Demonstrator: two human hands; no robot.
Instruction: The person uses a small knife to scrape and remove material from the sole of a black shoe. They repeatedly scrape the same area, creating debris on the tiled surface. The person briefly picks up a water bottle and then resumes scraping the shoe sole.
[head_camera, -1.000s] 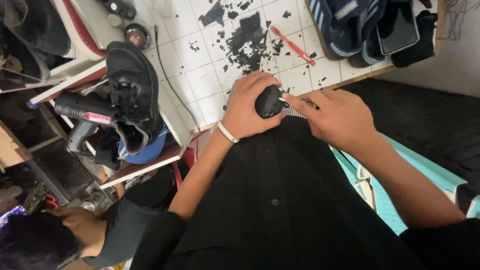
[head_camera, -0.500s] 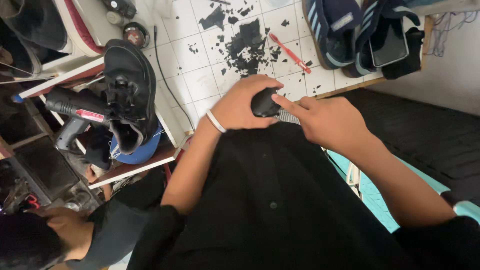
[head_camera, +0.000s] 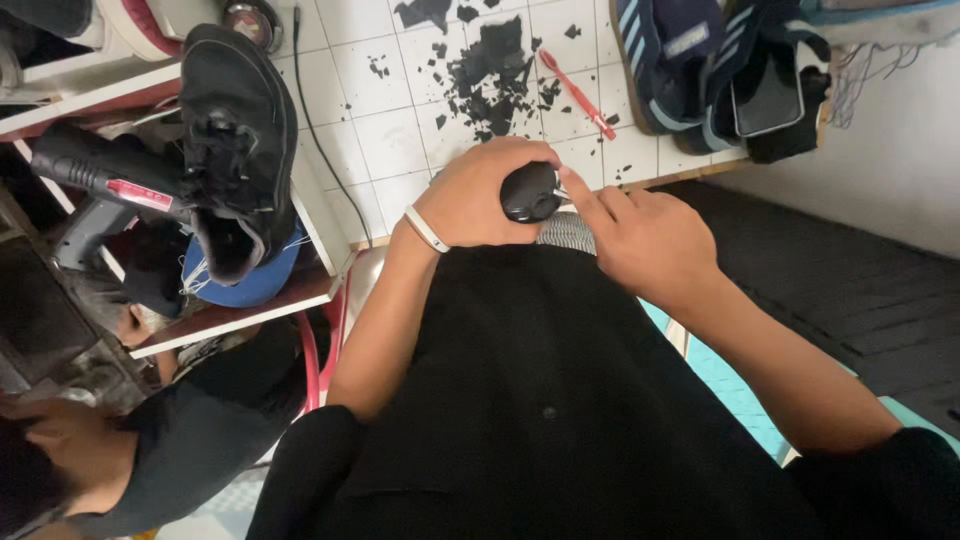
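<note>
White tiled bench (head_camera: 390, 120) carries black scraps. Worn black lace-up shoe (head_camera: 235, 140) rests on its left edge. Left hand (head_camera: 480, 195), grip closed around rounded black object (head_camera: 530, 192), holds it at bench front edge. Right hand (head_camera: 640, 235): forefinger touching that object; grip state unclear.

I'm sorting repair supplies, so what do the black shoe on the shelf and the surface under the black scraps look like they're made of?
Black shoe: matte fabric or synthetic upper, judging by its dull, fuzzy, frayed look. Surface: glossy white ceramic tile, going by the grid of joints.
</note>
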